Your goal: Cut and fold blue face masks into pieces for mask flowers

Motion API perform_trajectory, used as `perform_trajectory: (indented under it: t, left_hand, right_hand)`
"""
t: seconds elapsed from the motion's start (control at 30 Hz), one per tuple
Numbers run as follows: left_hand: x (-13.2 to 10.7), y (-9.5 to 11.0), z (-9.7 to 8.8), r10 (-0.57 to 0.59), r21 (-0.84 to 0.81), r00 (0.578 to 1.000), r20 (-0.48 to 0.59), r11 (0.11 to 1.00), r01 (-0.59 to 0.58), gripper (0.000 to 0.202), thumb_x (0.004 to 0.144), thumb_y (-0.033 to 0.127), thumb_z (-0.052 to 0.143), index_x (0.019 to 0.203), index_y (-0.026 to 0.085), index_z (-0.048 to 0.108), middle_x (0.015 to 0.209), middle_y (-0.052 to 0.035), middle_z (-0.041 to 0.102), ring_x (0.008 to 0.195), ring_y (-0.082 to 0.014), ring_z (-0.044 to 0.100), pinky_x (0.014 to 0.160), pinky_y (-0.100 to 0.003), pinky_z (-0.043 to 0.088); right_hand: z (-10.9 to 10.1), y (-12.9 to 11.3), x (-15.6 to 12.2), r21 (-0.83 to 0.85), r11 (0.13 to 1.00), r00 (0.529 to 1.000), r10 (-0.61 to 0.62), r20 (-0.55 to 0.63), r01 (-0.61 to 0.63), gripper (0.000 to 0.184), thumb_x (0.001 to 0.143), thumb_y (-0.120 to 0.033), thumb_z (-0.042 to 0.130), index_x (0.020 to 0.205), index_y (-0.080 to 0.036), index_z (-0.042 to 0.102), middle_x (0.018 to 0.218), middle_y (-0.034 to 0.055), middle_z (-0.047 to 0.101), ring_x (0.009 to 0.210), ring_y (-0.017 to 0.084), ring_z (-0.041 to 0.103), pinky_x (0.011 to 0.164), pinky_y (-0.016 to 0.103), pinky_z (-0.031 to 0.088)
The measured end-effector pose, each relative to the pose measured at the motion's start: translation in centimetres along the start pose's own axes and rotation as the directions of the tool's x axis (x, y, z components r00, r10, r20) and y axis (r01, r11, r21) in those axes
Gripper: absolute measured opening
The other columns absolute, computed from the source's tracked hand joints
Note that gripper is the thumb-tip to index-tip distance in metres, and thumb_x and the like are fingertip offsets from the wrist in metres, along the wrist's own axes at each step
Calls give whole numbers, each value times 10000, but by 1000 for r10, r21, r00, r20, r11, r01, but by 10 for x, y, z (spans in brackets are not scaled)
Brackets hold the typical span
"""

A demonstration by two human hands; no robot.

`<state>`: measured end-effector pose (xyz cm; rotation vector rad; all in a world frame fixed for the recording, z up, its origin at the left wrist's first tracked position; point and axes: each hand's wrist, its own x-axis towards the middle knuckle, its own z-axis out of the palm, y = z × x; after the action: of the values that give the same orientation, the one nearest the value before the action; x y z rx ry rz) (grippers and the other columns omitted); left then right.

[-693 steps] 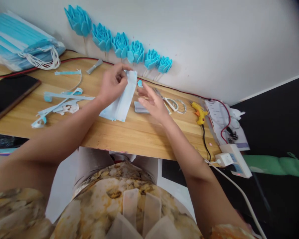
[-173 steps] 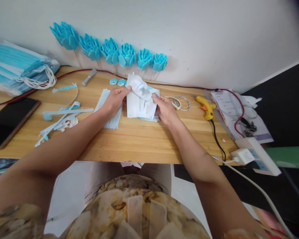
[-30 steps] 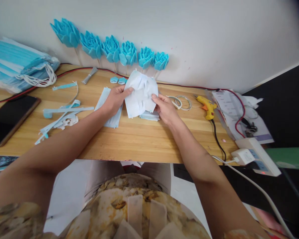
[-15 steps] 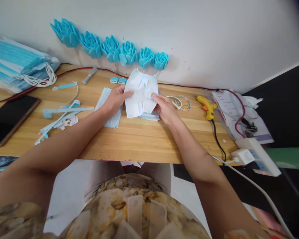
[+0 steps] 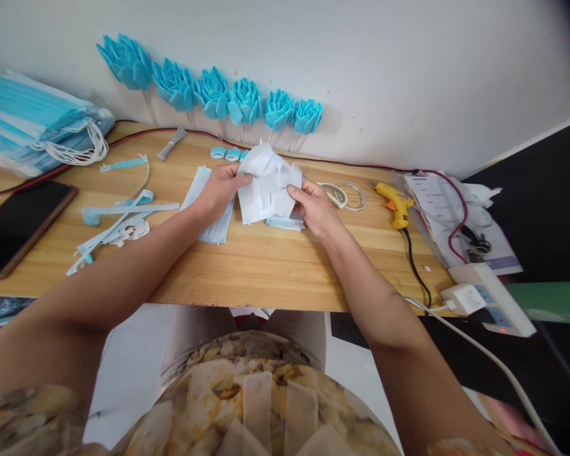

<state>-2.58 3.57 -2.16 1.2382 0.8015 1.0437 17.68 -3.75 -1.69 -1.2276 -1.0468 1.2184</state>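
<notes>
A pale, creased face mask sheet [image 5: 268, 187] is spread between my two hands above the desk. My left hand [image 5: 222, 190] pinches its left edge, thumb on top. At the right edge, my right hand [image 5: 316, 206] grips it the same way. Beneath my left hand lies a flat light-blue mask piece [image 5: 218, 228]. Another folded mask piece [image 5: 285, 223] shows partly under the held sheet. Small blue folded pieces [image 5: 225, 153] sit just behind my left hand. To the right of my right hand are tape rings [image 5: 351, 196].
Blue fabric flowers [image 5: 213, 94] on sticks lean along the wall. A mask stack [image 5: 33, 120], a phone [image 5: 23, 228] and cut strips [image 5: 123, 218] are on the left. A yellow glue gun [image 5: 393, 204], papers [image 5: 432, 202] and a power strip [image 5: 496, 301] are on the right.
The upper part of the sheet has bent forward and its top edge sits lower, with more creases. Both hands still grip its sides in nearly the same place.
</notes>
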Motion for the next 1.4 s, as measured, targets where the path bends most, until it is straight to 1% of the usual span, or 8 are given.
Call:
perform_trajectory:
  t: [0.13,0.33,0.5,0.67,0.83,1.1,1.23,1.4]
  left_hand:
    - [-5,6,4,13,20,999,44,1000,-14,132,763,175,734,635,167,704,702,-26,715,662,-153,656,691,-286,535]
    - [-10,13,5,29,58,993,112,998,-36,299,798,261,780,543,171,653,602,-21,655,577,-128,594,609,-257,492]
    - [-6,7,3,48,39,998,51,998,-50,37,735,176,756,700,185,749,781,-28,744,736,-156,659,736,-273,525]
    - [-1,2,1,58,47,998,21,997,-59,117,767,219,733,878,186,751,839,-20,738,820,-184,666,781,-298,515]
    - [0,-3,-2,11,42,1000,3,999,-11,305,845,456,773,772,187,649,706,-21,653,701,-188,625,647,-305,481]
    - [-5,2,0,5,40,1000,24,999,-6,428,867,594,740,776,188,642,684,-40,640,682,-208,638,626,-323,491]
    - [-3,-1,-2,9,38,1000,19,999,-9,375,860,527,766,765,184,645,693,-36,635,693,-210,647,652,-330,503]
    - [0,-4,-3,-1,30,1000,20,1000,1,117,796,264,756,784,165,696,760,-27,688,693,-178,637,671,-313,511]
  right_hand:
    - [2,-2,-2,-37,999,1000,-7,8,7,94,746,-303,693,710,-222,661,727,-30,658,652,110,570,637,270,479]
    - [4,-2,-2,-30,1000,1000,-7,-7,6,139,769,-264,644,640,-216,625,669,-36,614,618,99,544,613,257,464]
    - [2,-1,0,0,1000,1000,2,-18,-2,41,744,-265,676,735,-231,697,698,-36,639,632,104,556,608,254,471]
    - [-1,0,1,10,1000,1000,-9,4,9,248,738,-407,775,936,-261,744,766,-33,678,694,127,587,630,268,508]
    - [-1,2,1,14,1000,1000,2,1,-2,485,695,-670,813,819,-216,697,767,8,688,694,144,615,611,289,515]
    - [0,1,-1,-5,1000,1000,10,3,-10,541,709,-743,777,830,-221,701,784,38,722,781,196,681,670,345,573]
    - [-1,2,0,-16,1000,1000,4,6,-4,551,706,-756,768,815,-221,691,773,36,712,798,197,684,669,341,565]
    - [-2,5,2,-29,1000,1000,-13,-7,13,547,722,-760,749,786,-223,671,736,28,682,757,184,662,639,327,537]
